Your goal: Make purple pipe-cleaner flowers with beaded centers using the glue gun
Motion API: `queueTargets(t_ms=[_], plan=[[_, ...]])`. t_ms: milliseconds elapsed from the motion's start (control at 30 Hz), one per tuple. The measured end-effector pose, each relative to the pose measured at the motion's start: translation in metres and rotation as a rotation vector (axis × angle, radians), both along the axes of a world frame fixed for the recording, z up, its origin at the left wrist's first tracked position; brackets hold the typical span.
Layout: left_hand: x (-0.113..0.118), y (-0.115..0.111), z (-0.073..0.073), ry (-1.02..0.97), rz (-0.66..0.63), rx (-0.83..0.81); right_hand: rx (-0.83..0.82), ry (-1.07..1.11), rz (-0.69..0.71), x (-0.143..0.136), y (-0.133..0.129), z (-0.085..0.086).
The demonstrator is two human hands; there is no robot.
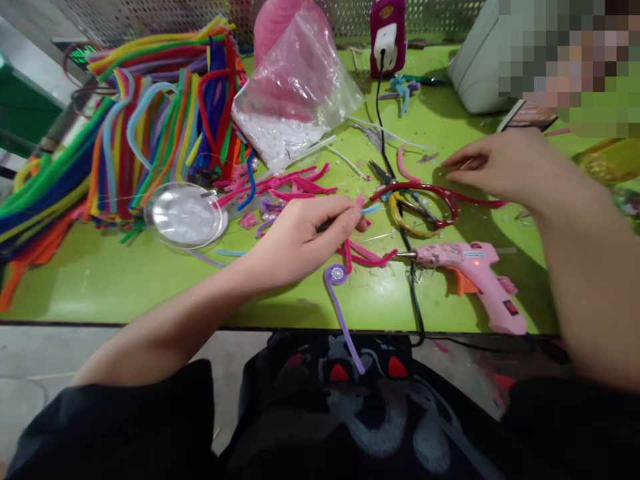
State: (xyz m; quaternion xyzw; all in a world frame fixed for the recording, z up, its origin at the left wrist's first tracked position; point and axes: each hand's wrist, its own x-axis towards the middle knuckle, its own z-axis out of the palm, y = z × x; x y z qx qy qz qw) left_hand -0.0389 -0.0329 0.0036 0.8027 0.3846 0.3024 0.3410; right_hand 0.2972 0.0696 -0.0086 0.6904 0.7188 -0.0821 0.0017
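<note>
My left hand (313, 237) is closed in a pinch over the middle of the green table. A short light blue pipe cleaner (371, 209) sticks out of its fingertips, with a small pink fuzzy bit (361, 200) above the thumb. Over the table's right side hovers my right hand (515, 167), thumb and fingers drawn together; anything between them is too small to make out. Red- and yellow-handled pliers (425, 210) lie between the hands. Just below my left hand are pink pipe cleaners (367, 257) and a purple one (337, 307) coiled around a pearly centre.
A pink glue gun (475, 267) with a lit light lies at the front right, by a black cable (415, 300). Pipe cleaner bundles (150, 127) fill the left. A clear bag of white beads (295, 100) and a round clear dish (187, 215) stand nearby.
</note>
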Motion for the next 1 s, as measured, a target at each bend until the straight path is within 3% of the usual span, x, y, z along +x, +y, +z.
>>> queueTargets(t_ms=[500,633,733,800,867,1000], plan=[[0.001,-0.001,0.003,-0.018,0.014,0.029,0.03,-0.034,0.055,-0.015,-0.002,-0.002],[0.001,-0.002,0.003,-0.037,0.029,0.055,0.092,0.045,0.015,-0.027,-0.013,0.005],[0.0,-0.004,0.002,-0.053,0.025,0.099,0.142,0.338,0.047,-0.053,-0.045,0.017],[0.001,-0.006,0.002,-0.058,0.03,0.122,0.123,0.852,0.149,-0.074,-0.071,0.023],[0.001,-0.007,0.003,-0.056,0.034,0.14,0.02,1.179,0.25,-0.091,-0.092,0.026],[0.002,-0.01,0.005,-0.063,0.015,0.171,-0.147,1.407,0.27,-0.104,-0.109,0.024]])
